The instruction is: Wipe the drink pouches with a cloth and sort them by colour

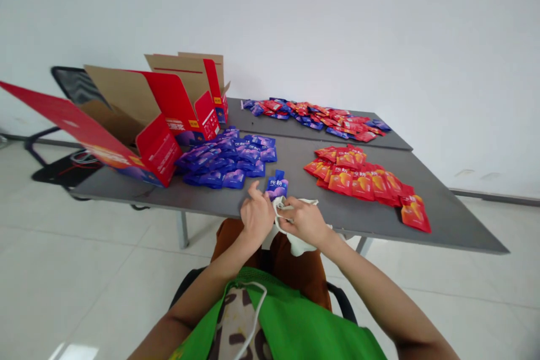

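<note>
A single blue-purple pouch (277,185) lies at the table's front edge, its spout end pointing away from me. My left hand (256,215) is at its lower left corner, thumb against the pouch and one finger raised. Bunched in the fingers of my right hand (306,222) is a white cloth (300,246), which touches the pouch's near end and hangs over the edge. To the left is a heap of blue-purple pouches (230,160). On the right are rows of red-orange pouches (358,177), one red pouch (415,214) lying at their near end.
Open red cardboard boxes (158,149) stand along the left side, flaps up. A mixed pile of red and blue pouches (320,117) covers part of the back table. The grey table (447,219) ends just before my lap. A black chair (63,169) is beyond its left end.
</note>
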